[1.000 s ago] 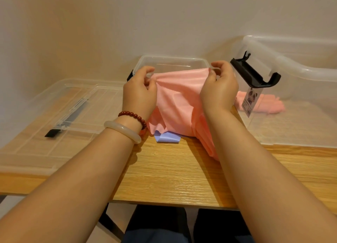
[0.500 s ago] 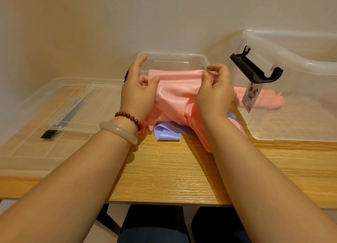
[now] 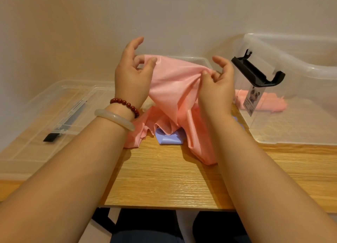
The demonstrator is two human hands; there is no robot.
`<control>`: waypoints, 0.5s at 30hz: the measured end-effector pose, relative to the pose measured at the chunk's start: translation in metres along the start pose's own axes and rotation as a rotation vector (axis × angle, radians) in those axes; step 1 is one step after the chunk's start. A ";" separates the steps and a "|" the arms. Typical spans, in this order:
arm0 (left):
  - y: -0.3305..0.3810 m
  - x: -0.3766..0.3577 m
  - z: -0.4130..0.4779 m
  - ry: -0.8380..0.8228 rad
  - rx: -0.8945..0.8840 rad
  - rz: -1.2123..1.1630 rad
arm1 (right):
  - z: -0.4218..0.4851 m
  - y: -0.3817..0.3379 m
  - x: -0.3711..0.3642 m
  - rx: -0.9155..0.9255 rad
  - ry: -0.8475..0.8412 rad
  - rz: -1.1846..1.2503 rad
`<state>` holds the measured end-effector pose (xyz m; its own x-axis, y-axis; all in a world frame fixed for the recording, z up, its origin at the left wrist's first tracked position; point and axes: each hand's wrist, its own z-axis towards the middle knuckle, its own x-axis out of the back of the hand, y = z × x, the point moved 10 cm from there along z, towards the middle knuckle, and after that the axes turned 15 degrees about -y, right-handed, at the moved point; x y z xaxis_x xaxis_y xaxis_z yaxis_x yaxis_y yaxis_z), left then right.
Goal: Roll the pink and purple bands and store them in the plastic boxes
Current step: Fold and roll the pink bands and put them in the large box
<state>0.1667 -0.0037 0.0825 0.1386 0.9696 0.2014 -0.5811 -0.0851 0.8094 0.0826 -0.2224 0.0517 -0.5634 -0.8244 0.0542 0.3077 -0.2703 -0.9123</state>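
Observation:
A wide pink band (image 3: 173, 89) hangs crumpled above the wooden table (image 3: 164, 178), held up between both hands. My left hand (image 3: 132, 74) pinches its upper left edge with thumb and a finger, the other fingers spread upward. My right hand (image 3: 217, 85) pinches a bunch of its upper right edge. The band's lower folds rest on the table. Under them a purple band (image 3: 168, 137) lies partly hidden. A small clear plastic box (image 3: 200, 62) stands behind the pink band. A rolled pink band (image 3: 269, 104) lies inside the large clear box (image 3: 291, 63) on the right.
Clear plastic lids (image 3: 54, 111) with a black latch (image 3: 52, 136) lie on the table's left side. The large box carries a raised black handle clip (image 3: 259, 74) and a panda label (image 3: 254, 100). A wall stands close behind. My legs show under the table's front edge.
Both hands have lifted the pink band's top edge and shifted their grip. My left fingers have spread open upward, and the cloth now bunches toward my right hand.

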 end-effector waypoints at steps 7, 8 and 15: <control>-0.014 -0.026 -0.018 -0.255 0.048 -0.046 | 0.013 -0.017 -0.002 0.044 -0.034 0.020; -0.015 -0.019 -0.016 -0.198 0.058 -0.034 | 0.014 -0.019 0.001 0.046 -0.011 0.009; -0.011 -0.003 0.004 -0.126 0.108 -0.103 | 0.016 -0.020 -0.010 0.006 -0.073 -0.054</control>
<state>0.1756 -0.0063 0.0753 0.2963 0.9387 0.1763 -0.4697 -0.0175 0.8827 0.0941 -0.2168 0.0761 -0.5224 -0.8423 0.1328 0.2831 -0.3182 -0.9048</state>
